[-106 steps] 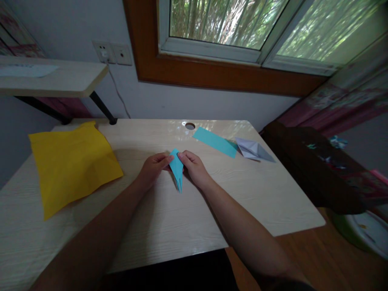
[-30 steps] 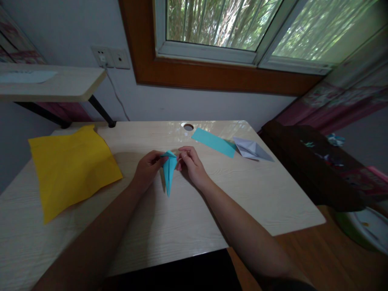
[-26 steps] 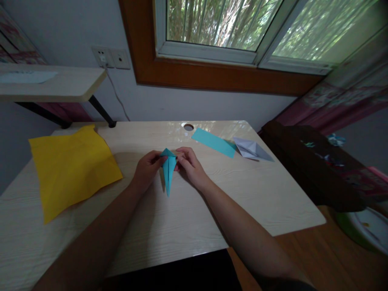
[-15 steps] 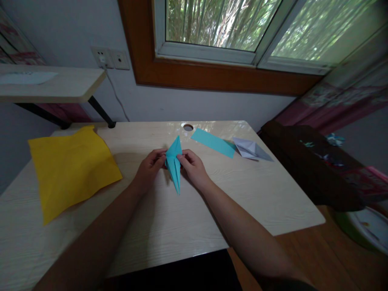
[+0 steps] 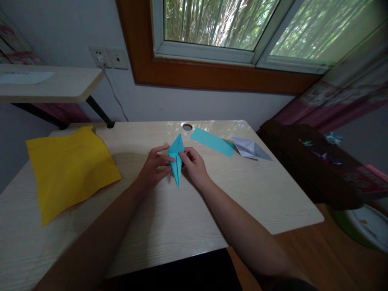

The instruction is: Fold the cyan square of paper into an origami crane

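A turquoise folded paper point(image 5: 176, 157), shaped like a long kite with a narrow point toward me, is held just above the table. My right hand point(image 5: 194, 165) pinches its right edge, thumb on the front and the other fingers behind. On the other side, my left hand point(image 5: 154, 165) has its fingers spread apart. One left fingertip rests on the paper's front near the middle crease; another is by its upper left edge. The paper's back is hidden.
A yellow sheet point(image 5: 72, 169) lies at the left of the pale table point(image 5: 182, 230). Beyond my right hand are a turquoise paper strip point(image 5: 212, 142) and a folded pale grey paper point(image 5: 250, 148). A raised shelf point(image 5: 51, 91) stands at the back left.
My left hand has loosened its pinch and spread its fingers across the paper's left side. The lower flaps now lie closer together as one point. My right hand keeps its hold.
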